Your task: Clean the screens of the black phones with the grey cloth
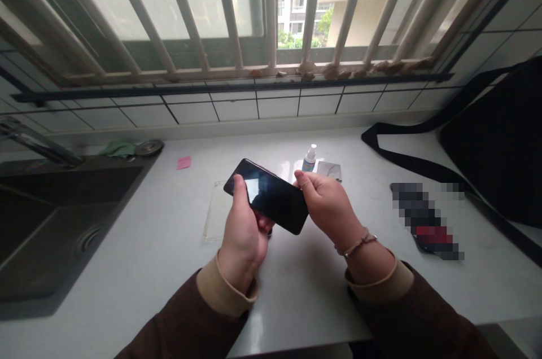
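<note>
A black smartphone (268, 196), held above the white bench (296, 285) in both hands, roughly at the middle of the view. Slim slab, rounded corners, glossy dark screen facing up, switched off or at least showing nothing; pale reflections of the barred window across the glass, brightest near the upper left end. Tilted diagonally, upper end toward the left, lower end toward the right and nearer the body.

Left hand (243, 232) closed around the phone from below, thumb laid on the left part of the screen, fingers curled under the back edge. Right hand (328, 206) pinched on the right end, thumb tip at the upper edge, remaining fingers folded behind; a thin cord bracelet (358, 243) on that wrist. Brown sleeves with tan cuffs on both arms.

Directly beneath the phone, flat on the bench, a clear phone case (215, 212), partly hidden by the left hand. Just beyond the right hand, a small spray bottle (310, 157) with a white cap, upright, and beside it a small grey sachet (329, 170). Farther left, a pink slip of paper (183, 163) near the dark sink (51, 223), with a faucet (38, 144) above the basin and a green cloth (121, 148) at the sink's far corner. On the right, a black bag (499, 144) with its long strap trailing along the bench, and a dark blurred-out object (425, 220) close to the strap.
</note>
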Motion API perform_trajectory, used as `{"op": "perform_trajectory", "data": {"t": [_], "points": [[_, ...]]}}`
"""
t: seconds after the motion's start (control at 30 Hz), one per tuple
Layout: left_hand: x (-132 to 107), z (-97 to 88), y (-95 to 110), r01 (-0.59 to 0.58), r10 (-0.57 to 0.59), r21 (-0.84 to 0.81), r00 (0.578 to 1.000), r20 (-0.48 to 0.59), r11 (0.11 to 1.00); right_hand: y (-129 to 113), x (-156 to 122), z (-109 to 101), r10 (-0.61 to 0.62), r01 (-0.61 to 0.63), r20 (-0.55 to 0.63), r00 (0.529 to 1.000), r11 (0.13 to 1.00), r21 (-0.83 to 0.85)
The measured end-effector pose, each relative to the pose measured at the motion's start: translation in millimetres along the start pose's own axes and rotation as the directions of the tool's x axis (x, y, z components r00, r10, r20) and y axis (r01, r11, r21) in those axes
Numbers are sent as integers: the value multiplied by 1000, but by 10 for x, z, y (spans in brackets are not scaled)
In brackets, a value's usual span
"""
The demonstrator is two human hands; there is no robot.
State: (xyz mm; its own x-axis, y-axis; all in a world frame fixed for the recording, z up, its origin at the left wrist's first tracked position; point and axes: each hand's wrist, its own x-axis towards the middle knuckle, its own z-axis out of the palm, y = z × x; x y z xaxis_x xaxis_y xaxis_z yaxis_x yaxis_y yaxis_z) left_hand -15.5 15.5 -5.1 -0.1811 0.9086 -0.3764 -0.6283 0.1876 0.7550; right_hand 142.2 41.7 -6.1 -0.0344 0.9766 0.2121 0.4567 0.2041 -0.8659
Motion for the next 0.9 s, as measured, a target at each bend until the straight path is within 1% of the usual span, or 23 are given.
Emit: {"op": "perform_trajectory", "data": {"t": [0.03,0.07,0.1,0.13,0.17,0.2,0.27,0.3,0.33,0.37,0.43,0.47,0.53,0.6,0.63,0.67,0.73,0.8,0.83,0.9], "points": [[-25,0,-12,15,-16,37,999,27,999,1,3,-12,19,-18,-16,1000,1000,22],[-50,3,-21,-4,2,60,999,37,998,1,4,-19,40,-40,-15,999,998,58],[-72,8,-25,-49,48,66,998,28,997,1,3,-19,66,-67,12,998,993,100],[-86,16,-24,-106,105,59,994,6,993,0,-1,-10,95,-104,68,993,985,141],[-92,24,-18,-163,164,45,986,-22,986,-1,-8,7,123,-150,156,980,972,179],[-88,31,-9,-212,213,34,976,-53,977,-4,-17,32,141,-201,267,953,957,211],[-60,37,11,-263,264,25,958,-108,964,-14,-38,91,132,-280,467,875,923,264],[-43,35,17,-262,263,25,957,-125,965,-22,-49,118,111,-303,523,845,906,297],[-29,32,18,-247,248,26,961,-124,969,-32,-58,140,87,-313,546,833,888,336],[-21,27,15,-220,222,28,969,-104,975,-44,-65,153,64,-311,544,837,873,376],[-27,22,3,-164,166,44,985,-38,986,-68,-74,159,38,-299,509,860,845,442],[-39,22,-2,-153,154,53,988,-11,987,-76,-75,155,30,-295,497,867,835,465],[-67,29,-3,-171,171,60,985,10,983,-80,-74,145,13,-295,499,867,820,491],[-80,37,7,-205,205,47,979,-8,978,-59,-67,143,21,-318,511,859,804,501],[-76,39,12,-221,222,31,974,-31,975,-39,-59,143,41,-329,502,864,800,502],[-66,38,14,-228,229,17,972,-55,974,-16,-49,142,68,-331,475,878,802,497],[-38,26,0,-182,184,33,979,-87,983,32,-20,129,122,-301,366,922,822,484],[-19,2,-39,-87,95,140,994,-54,986,66,8,99,139,-239,245,959,863,445],[-16,-13,-66,-41,45,229,999,-12,973,72,19,81,132,-207,204,970,889,409],[-23,-47,-120,0,-45,427,994,95,904,63,25,44,97,-151,181,979,938,311]]}}
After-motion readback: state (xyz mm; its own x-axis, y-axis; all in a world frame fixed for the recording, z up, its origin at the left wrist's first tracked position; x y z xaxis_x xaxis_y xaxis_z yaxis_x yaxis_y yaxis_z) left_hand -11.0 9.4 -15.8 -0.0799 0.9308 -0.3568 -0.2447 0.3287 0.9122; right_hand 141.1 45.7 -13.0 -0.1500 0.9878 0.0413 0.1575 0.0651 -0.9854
